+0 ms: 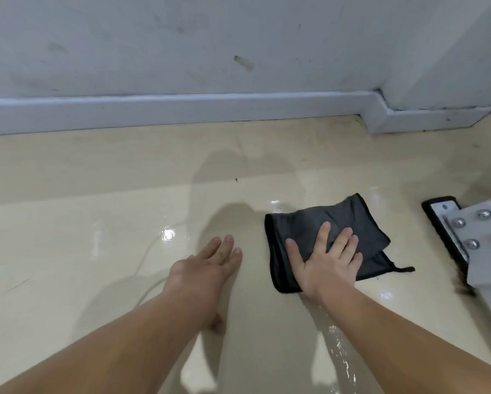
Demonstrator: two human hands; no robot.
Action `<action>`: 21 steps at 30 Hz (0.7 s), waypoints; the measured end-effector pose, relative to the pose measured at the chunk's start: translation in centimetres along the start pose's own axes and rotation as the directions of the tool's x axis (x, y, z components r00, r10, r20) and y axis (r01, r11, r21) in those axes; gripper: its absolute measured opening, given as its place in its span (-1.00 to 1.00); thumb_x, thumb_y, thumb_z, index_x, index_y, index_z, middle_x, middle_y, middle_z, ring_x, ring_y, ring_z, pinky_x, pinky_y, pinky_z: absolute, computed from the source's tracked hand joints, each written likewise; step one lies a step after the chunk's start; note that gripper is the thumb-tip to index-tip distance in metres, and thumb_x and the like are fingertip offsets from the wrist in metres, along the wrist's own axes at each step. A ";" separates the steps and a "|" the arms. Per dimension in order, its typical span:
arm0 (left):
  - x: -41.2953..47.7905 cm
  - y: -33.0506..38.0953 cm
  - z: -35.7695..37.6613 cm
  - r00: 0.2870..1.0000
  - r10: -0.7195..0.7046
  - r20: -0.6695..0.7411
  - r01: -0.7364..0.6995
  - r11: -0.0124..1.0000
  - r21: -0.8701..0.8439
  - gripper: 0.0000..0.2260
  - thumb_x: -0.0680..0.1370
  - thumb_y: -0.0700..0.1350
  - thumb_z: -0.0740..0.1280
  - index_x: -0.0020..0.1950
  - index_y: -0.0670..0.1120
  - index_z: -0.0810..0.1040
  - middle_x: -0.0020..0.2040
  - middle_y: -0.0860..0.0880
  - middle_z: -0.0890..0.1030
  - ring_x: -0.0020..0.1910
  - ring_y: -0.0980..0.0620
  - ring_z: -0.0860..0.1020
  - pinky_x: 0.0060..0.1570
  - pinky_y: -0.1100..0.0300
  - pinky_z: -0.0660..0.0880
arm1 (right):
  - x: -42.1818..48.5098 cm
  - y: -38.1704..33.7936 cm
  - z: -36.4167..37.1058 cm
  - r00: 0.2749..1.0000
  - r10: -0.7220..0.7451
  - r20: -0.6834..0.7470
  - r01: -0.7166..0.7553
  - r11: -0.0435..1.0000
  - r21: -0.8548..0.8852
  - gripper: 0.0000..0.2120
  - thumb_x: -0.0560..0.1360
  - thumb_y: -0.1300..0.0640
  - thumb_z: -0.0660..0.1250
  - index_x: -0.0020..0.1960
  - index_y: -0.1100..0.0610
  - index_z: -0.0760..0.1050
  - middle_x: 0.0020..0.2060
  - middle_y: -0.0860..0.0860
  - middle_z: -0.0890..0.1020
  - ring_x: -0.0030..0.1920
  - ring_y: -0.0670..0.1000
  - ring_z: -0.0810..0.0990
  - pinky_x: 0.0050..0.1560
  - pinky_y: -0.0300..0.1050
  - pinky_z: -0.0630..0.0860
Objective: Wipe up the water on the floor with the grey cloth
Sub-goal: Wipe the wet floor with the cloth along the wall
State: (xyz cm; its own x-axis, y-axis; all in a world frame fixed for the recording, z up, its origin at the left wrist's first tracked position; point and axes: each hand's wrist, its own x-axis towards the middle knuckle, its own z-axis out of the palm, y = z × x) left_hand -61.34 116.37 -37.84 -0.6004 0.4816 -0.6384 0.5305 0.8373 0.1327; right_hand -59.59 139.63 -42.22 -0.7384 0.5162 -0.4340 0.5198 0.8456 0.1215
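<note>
Pressing flat on the grey cloth (346, 214), the right grip (326, 260) has its fingers straight and spread, clamped on nothing. Cloth lies rumpled on the beige floor (96, 166), near a white bolted bracket (483, 231) to its right. Left grip (207, 265) is apart, fingers straight, just left of the cloth; floor contact cannot be told. Water (167, 234) glistens left of the cloth.
</note>
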 end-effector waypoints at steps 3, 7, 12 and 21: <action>-0.2 -0.3 0.2 1.000 -0.002 0.000 0.002 1.000 -0.002 0.22 0.38 0.31 0.53 0.62 0.16 -0.40 0.59 0.18 -0.46 0.61 0.14 -0.33 0.34 0.08 0.43 | -4.3 -0.3 1.6 0.998 -0.053 0.028 0.053 0.999 -0.002 -0.05 0.47 -0.55 -0.33 0.60 0.04 -0.50 0.60 0.28 -0.38 0.61 0.27 -0.38 0.61 0.25 -0.24; -0.3 -0.2 0.4 1.000 0.003 -0.013 -0.003 1.000 0.020 0.23 0.36 0.32 0.54 0.63 0.15 -0.37 0.62 0.16 -0.42 0.63 0.12 -0.29 0.37 0.06 0.44 | -10.2 0.1 3.9 0.993 -0.089 0.074 0.094 0.994 -0.061 -0.07 0.45 -0.55 -0.37 0.54 0.03 -0.59 0.54 0.28 -0.49 0.58 0.29 -0.45 0.59 0.28 -0.28; -0.1 0.5 0.4 0.999 -0.035 0.009 0.035 0.999 0.037 0.21 0.40 0.28 0.52 0.64 0.06 -0.37 0.63 0.08 -0.42 0.64 0.03 -0.29 0.46 -0.06 0.34 | -18.4 0.8 7.9 0.982 -0.153 0.107 0.159 0.986 -0.050 -0.05 0.45 -0.59 -0.30 0.57 -0.01 -0.50 0.54 0.31 -0.45 0.59 0.33 -0.41 0.57 0.37 -0.20; -4.1 3.5 3.7 0.971 0.026 -0.239 0.023 0.979 0.201 -0.14 0.55 -0.17 0.31 0.66 -0.12 -0.22 0.65 -0.14 -0.34 0.65 -0.18 -0.24 0.58 -0.07 0.10 | -29.5 0.8 13.1 0.998 -0.051 0.027 0.045 0.983 0.177 0.09 0.33 -0.67 -0.02 0.51 0.12 0.46 0.54 0.40 0.27 0.53 0.41 0.29 0.39 0.39 0.19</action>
State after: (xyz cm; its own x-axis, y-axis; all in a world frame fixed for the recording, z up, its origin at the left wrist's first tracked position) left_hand -54.80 116.34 -37.53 -0.7119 0.5514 -0.4349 0.6259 0.7791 -0.0368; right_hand -31.73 123.31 -41.05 -0.7520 0.4688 -0.4635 0.5536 0.8307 -0.0580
